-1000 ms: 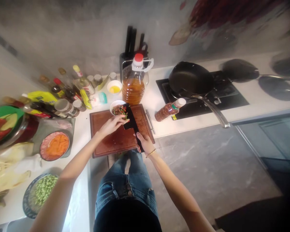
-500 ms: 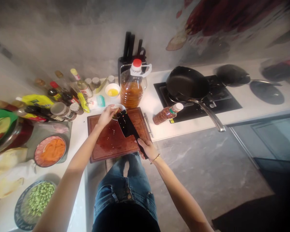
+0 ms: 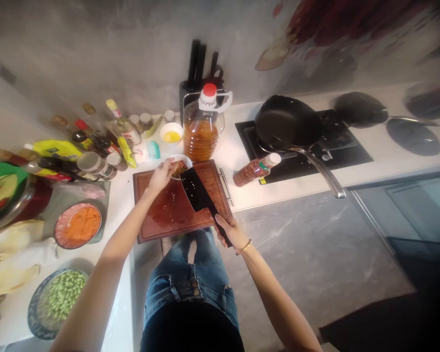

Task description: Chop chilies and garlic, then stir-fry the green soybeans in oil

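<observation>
At the front edge of the white counter a brown cutting board is laid, and a big oil bottle is stood just behind the board's far edge. A black knife is held low over the right half of the board, and its handle is gripped tight by the curled fingers of the right hand just past the board's front right corner. A small white bowl of chopped red and green bits is set at the board's far edge, and its left rim is held by the bent fingers of the left hand.
</observation>
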Tool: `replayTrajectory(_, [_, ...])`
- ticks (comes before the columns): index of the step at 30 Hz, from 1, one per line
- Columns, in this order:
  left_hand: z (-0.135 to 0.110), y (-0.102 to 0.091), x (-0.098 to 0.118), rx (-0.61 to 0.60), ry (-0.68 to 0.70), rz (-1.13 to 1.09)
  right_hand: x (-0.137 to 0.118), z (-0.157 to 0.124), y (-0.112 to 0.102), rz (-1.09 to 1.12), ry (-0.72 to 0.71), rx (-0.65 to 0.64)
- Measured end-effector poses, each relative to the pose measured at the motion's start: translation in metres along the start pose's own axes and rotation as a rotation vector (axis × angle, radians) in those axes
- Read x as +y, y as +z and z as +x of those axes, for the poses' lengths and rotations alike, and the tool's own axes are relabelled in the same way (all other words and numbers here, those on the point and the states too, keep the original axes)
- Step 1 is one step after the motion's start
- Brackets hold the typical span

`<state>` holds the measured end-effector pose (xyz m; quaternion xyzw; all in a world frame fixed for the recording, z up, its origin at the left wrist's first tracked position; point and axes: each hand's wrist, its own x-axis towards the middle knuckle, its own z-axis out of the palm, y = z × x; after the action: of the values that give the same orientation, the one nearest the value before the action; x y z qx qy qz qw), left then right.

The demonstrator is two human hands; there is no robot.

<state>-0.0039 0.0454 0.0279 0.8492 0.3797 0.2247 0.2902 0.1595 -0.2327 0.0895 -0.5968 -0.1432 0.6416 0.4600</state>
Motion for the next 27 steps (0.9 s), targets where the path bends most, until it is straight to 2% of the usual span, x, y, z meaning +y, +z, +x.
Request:
replayTrajectory(2, [0.000, -0.002, 0.001, 0.058, -0.028, -0.052, 0.006, -0.007, -0.005, 0.017, -0.010, 0.018])
replayTrajectory(5, [0.004, -0.004, 0.003, 0.069, -0.067, -0.197, 0.018, -0.018, -0.012, 0.025, -0.025, 0.081])
replayTrajectory(7, [0.007, -0.006, -0.001, 0.100, -0.098, -0.348, 0.028, -0.023, -0.017, 0.016, -0.031, 0.124])
replayTrajectory(9, [0.006, -0.009, -0.010, 0.194, -0.158, -0.564, 0.037, -0.028, -0.019, 0.009, -0.031, 0.150])
replayTrajectory(11, [-0.002, -0.014, -0.020, 0.264, -0.252, -0.799, 0.045, -0.031, -0.020, 0.012, -0.024, 0.163])
replayTrajectory(14, [-0.023, -0.022, -0.033, 0.240, -0.392, -0.979, 0.054, -0.033, -0.017, 0.028, -0.007, 0.162])
replayTrajectory(17, [-0.047, -0.029, -0.041, 0.226, -0.436, -0.946, 0.063, -0.033, -0.012, 0.024, 0.002, 0.145])
replayTrajectory(21, [-0.072, -0.033, -0.053, 0.290, -0.370, -0.787, 0.073, -0.028, -0.006, -0.046, -0.017, 0.134])
replayTrajectory(24, [-0.083, -0.034, -0.066, 0.377, -0.359, -0.494, 0.077, -0.022, -0.003, -0.084, -0.040, 0.158])
replayTrajectory(27, [-0.090, -0.034, -0.076, 0.274, -0.361, -0.204, 0.079, -0.014, -0.003, -0.099, -0.063, 0.178])
